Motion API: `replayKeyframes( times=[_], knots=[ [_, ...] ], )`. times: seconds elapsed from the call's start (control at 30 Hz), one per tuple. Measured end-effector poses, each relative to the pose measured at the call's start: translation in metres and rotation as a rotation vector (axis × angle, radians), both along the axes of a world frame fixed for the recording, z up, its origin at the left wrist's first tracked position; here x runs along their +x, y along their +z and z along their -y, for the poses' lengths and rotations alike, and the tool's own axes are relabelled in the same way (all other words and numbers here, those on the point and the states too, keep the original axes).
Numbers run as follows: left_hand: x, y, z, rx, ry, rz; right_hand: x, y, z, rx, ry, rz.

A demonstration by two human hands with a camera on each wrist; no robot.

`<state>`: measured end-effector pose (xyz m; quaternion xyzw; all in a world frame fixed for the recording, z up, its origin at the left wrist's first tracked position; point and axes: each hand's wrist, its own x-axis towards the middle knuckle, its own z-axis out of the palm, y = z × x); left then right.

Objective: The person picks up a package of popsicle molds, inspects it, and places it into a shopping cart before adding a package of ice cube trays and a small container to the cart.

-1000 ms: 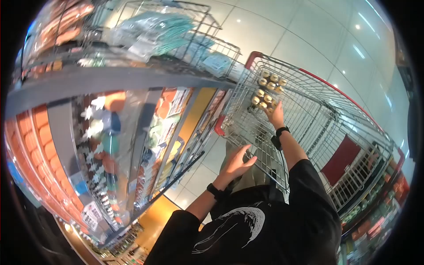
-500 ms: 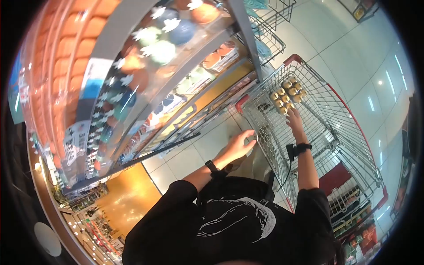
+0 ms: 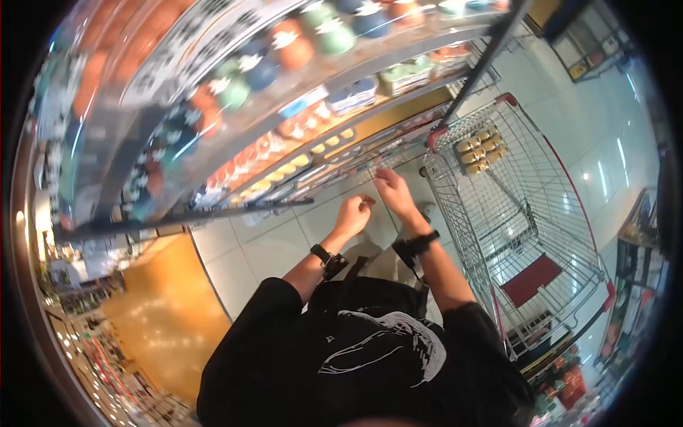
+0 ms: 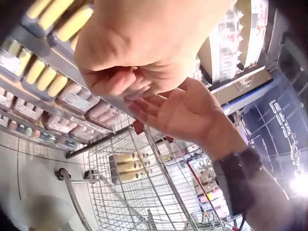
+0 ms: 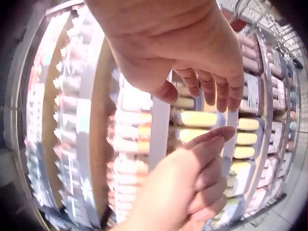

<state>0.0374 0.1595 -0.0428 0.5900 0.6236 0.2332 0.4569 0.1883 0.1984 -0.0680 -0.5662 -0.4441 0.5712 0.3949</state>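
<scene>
My left hand (image 3: 352, 217) is in front of my body, its fingers loosely curled with nothing in them. Close beside it hangs my right hand (image 3: 395, 193), empty, with fingers slightly bent, as the right wrist view also shows. Both are between my body and a shelf of packaged goods. In the right wrist view, packs with yellow rounded pieces (image 5: 199, 119) show behind the fingers. Two adjoining packs of gold-coloured pieces (image 3: 482, 148) lie at the far end of a wire shopping cart (image 3: 551, 160), to the right of both hands.
The long shelf (image 3: 398, 85) fills the left and front, with orange, green and blue items in clear packaging. Tiled floor (image 3: 267, 245) runs between it and me. Another display (image 3: 580, 43) stands beyond the cart, and an orange-yellow panel (image 3: 160, 295) lies at left.
My right hand has let go of the gold packs in the cart and come left beside my left hand. The head view has turned, bringing more shelf into sight.
</scene>
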Motion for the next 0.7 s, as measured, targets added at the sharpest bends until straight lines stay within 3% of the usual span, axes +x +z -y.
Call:
replayKeyframes(
  times=[0.1, 0.17, 0.23, 0.3, 0.33, 0.37, 0.43, 0.47, 0.53, 0.7],
  knots=[
    [-0.058, -0.016, 0.038, 0.022, 0.135, 0.011, -0.066, -0.047, -0.043, 0.199, -0.029, 0.268],
    [-0.091, -0.016, 0.064, 0.028, 0.185, -0.029, -0.089, -0.066, -0.076, 0.400, -0.027, 0.318],
    [-0.115, 0.007, 0.086, -0.106, 0.305, -0.114, -0.104, -0.038, -0.095, 0.421, -0.057, 0.342],
    [-0.137, 0.009, 0.107, -0.073, 0.329, -0.131, -0.106, -0.069, -0.123, 0.711, -0.036, 0.422],
    [-0.148, 0.001, 0.118, -0.095, 0.338, -0.122, -0.105, -0.071, -0.131, 0.743, -0.002, 0.526],
    [-0.156, -0.009, 0.127, -0.119, 0.347, -0.109, -0.104, -0.070, -0.139, 0.747, 0.004, 0.524],
    [-0.164, -0.027, 0.140, -0.029, 0.361, -0.090, -0.103, -0.060, -0.149, 0.304, 0.168, 0.662],
    [-0.166, -0.035, 0.147, 0.059, 0.368, -0.076, -0.102, -0.057, -0.144, 0.310, 0.184, 0.664],
    [-0.164, -0.031, 0.152, -0.001, 0.389, -0.055, -0.101, -0.045, -0.129, 0.456, -0.044, 0.611],
    [-0.147, -0.020, 0.144, -0.146, 0.349, -0.010, -0.095, -0.030, -0.118, 0.502, -0.036, 0.556]
  ],
)
